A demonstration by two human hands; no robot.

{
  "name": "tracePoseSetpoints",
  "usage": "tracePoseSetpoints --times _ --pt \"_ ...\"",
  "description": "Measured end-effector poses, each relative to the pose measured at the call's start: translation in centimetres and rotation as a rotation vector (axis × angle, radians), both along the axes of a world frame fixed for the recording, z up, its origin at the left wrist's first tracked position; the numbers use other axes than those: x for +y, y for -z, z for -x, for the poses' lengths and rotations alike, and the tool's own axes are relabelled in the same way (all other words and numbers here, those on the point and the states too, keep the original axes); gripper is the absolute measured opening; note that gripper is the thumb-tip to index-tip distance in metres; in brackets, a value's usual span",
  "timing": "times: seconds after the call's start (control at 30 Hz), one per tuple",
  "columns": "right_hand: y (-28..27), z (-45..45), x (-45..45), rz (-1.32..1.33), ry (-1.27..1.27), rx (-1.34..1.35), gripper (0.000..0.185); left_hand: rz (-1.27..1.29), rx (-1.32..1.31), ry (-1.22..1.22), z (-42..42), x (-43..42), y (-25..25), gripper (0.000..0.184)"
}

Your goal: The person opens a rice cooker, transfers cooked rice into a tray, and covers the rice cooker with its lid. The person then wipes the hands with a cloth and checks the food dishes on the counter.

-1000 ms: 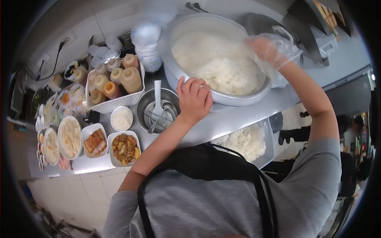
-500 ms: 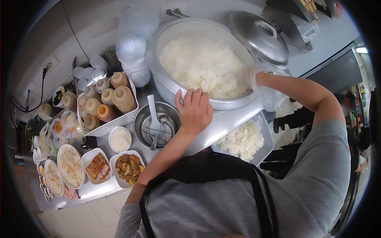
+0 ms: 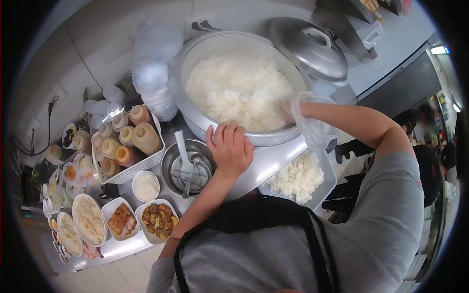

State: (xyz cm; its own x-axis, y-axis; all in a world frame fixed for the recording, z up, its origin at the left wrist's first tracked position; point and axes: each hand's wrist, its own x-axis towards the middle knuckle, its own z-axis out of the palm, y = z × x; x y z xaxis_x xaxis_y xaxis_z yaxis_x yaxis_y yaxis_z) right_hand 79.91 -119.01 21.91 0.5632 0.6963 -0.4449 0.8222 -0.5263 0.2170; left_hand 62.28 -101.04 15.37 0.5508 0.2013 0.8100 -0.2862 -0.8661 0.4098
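Observation:
A large metal pot (image 3: 180, 93) holds a heap of white rice (image 3: 239, 95). My left hand (image 3: 230, 149) rests over the pot's near rim, its fingers slightly apart and nothing held in it. At the pot's right side my right hand (image 3: 288, 111) reaches inside over the rim, against the rice. A clear plastic bag (image 3: 315, 124) hangs loosely around its wrist. The fingers are blurred, and whether they hold rice is hidden. More rice (image 3: 298, 179) lies in a grey tub (image 3: 325, 193) below the counter's edge.
A metal bowl (image 3: 168, 163) with utensils stands left of my left hand. Farther left are a white basket (image 3: 132, 171) of sauce bottles and several food dishes. The pot lid (image 3: 310, 51) lies behind at right. People in dark clothes (image 3: 425, 171) are at the far right.
The view has shifted. My right hand has moved from the pot's right rim down into the pot, and its bag hangs lower. My left hand stays on the near rim.

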Motion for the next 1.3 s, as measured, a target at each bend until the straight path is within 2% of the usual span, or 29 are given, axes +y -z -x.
tracePoseSetpoints --times 0.2,0.3,0.33,0.4,0.43,0.47,0.53,0.57,0.63,0.67,0.87,1.03,1.17,1.3 --pt "-4.2 -0.3 3.5 -0.253 0.025 -0.062 0.026 -0.050 -0.014 -0.070 0.0 -0.1 0.3 0.023" --pt "-6.7 -2.0 2.5 -0.287 0.202 -0.184 0.025 -0.042 -0.023 -0.072 0.0 -0.2 0.7 0.026" --pt "-6.5 -2.6 2.2 -0.254 0.260 -0.247 0.025 -0.045 -0.020 -0.074 0.1 -0.1 0.7 0.026" --pt "1.6 -9.5 -3.4 -0.194 0.131 -0.598 0.023 -0.048 -0.016 -0.067 0.1 -0.2 0.4 0.029" --pt "1.9 -9.1 -3.2 -0.165 0.089 -0.776 0.023 -0.049 -0.026 -0.078 -0.2 -0.1 0.1 0.029" --pt "2.0 -9.1 -2.9 -0.167 0.081 -0.775 0.023 -0.048 -0.008 -0.066 -0.1 -0.1 0.2 0.031" --pt "1.3 -6.9 -1.7 -0.201 0.286 -0.382 0.021 -0.043 0.018 -0.060 0.2 -0.1 0.2 0.033" --pt "1.7 -6.7 -1.4 -0.202 0.281 -0.380 0.021 -0.054 0.022 -0.055 0.2 -0.1 0.1 0.034" --pt "2.4 -6.9 -0.9 -0.287 0.591 -0.345 0.020 -0.061 0.024 -0.054 0.1 -0.2 0.0 0.035" --pt "2.5 -7.3 -1.0 -0.280 0.618 -0.315 0.020 -0.065 0.031 -0.049 0.1 -0.1 -0.1 0.036" --pt "3.3 -7.0 -1.1 -0.127 0.394 -0.125 0.020 -0.083 0.053 -0.042 0.2 -0.1 -0.2 0.039" --pt "4.6 -3.1 1.3 -0.044 0.179 -0.033 0.020 -0.078 0.049 -0.043 0.2 -0.1 -0.1 0.040" --pt "3.9 -1.1 3.5 -0.084 0.049 0.021 0.020 -0.056 0.029 -0.045 0.1 0.0 0.0 0.039" --pt "-0.2 -1.6 4.2 -0.251 -0.030 0.006 0.020 -0.073 0.024 -0.047 0.1 0.1 0.0 0.038"
